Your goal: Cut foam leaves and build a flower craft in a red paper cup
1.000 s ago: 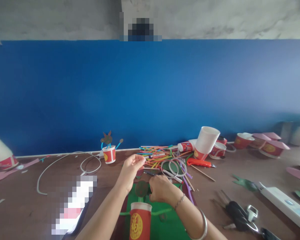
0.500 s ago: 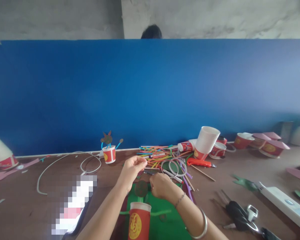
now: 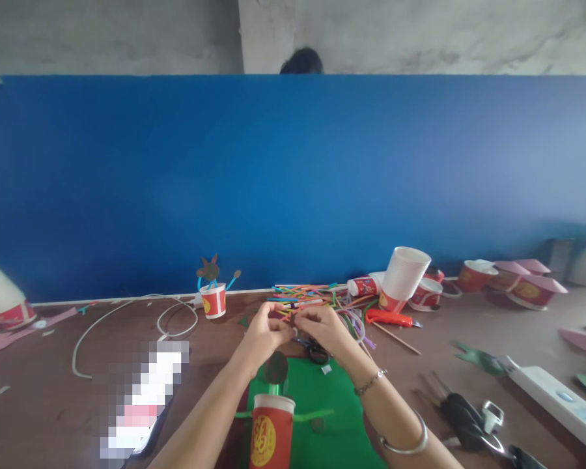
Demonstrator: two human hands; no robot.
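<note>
- While both hands meet just beyond the red cup, the step in hand looks like fine fingertip work on something small; I cannot tell what.
- The left hand has its thumb and fingers curled close, the right hand likewise; whether either is clamped on a piece is unclear.
- As a judgement, the next move calls for steady tips and a light pinch.
- The cup, one landmark, stands upright by the left part of one green sheet, bearing one brown disc above its rim and two green arms at its sides.
- Beyond it to the right, near the right hand, lie one pair of scissors and one white scrap.
- Farther beyond it on the tabletop are one pile of coloured sticks, too tangled to count, and, to its right, one orange cutter and one leaning cup stack.
- Beyond it to the left stands one small cup figure; nearer on that side, one phone.
</note>
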